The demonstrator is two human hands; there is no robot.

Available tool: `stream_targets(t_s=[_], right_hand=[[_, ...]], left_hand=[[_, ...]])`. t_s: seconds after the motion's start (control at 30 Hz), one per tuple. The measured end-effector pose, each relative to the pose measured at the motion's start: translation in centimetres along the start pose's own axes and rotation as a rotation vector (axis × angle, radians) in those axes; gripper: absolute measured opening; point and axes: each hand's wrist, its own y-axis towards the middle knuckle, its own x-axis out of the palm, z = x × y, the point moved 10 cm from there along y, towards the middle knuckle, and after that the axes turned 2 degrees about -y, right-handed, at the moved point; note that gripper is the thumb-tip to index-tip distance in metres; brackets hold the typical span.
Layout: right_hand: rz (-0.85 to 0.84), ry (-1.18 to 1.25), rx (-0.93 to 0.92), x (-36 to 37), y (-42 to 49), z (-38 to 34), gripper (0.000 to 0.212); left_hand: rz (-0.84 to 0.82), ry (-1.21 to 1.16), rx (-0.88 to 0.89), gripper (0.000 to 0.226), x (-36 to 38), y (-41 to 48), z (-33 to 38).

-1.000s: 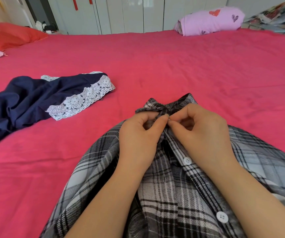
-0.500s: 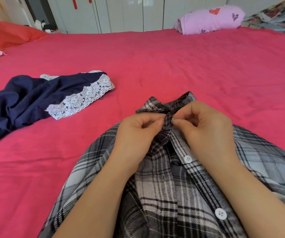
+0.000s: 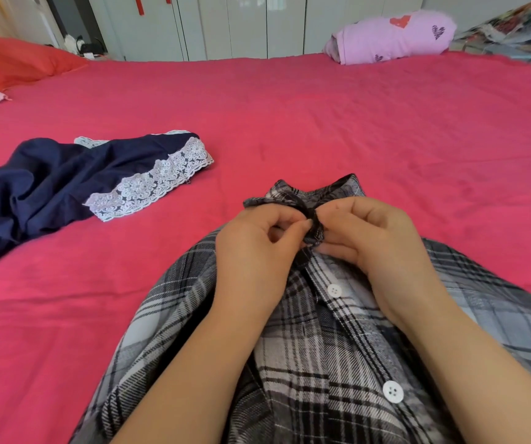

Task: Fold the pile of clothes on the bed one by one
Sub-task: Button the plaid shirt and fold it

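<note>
**Desk:** What is the person doing?

**Photographer:** A person works at the neck of a grey-and-black plaid shirt [image 3: 321,363], spread front-up on the near side of a bed [image 3: 321,116] covered in pink-red. Left hand [image 3: 257,248] and right hand [image 3: 373,241] meet just under the collar [image 3: 331,189], each pinching the shirt's front edge between thumb and fingertips. It looks like the top closure is being fastened. Whether it has caught cannot be told; the fingers hide it.

**Desk:** So which step is this?

**Photographer:** Preparation, by the look of it: closing the shirt before any fold is made. The upper white button [image 3: 334,290] below the hands appears done up.

**Desk:** And what comes after?

**Photographer:** Probably letting go of the neck, smoothing the front flat, then folding sleeves and sides. The cloth bunches at the left shoulder, so it would need straightening first.

**Desk:** Anything left over?

**Photographer:** A navy lace-trimmed garment [image 3: 49,187] lies crumpled well to the left, unfolded. A lilac garment [image 3: 392,36] with hearts sits rolled at the far edge.
</note>
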Motion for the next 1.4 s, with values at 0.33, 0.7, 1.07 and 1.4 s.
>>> stream_targets(t_s=[0.33, 0.7, 1.07, 1.4], right_hand=[[0.098, -0.042, -0.003, -1.1, 0.3, 0.3, 0.021], [0.143, -0.034, -0.006, -1.2, 0.3, 0.5, 0.023], [0.029, -0.166, -0.069, 0.3, 0.0, -0.6, 0.033], [0.095, -0.760, -0.254, -0.6, -0.2, -2.8, 0.025]], left_hand=[[-0.018, 0.099, 0.121, 0.003, 0.7, -0.5, 1.1], [-0.004, 0.118, 0.154, 0.006, 0.8, -0.7, 1.5], [-0.041, 0.074, -0.022, 0.016, 0.7, -0.1, -0.1], [-0.210, -0.228, -0.371, 0.022, 2.1, -0.3, -3.7]])
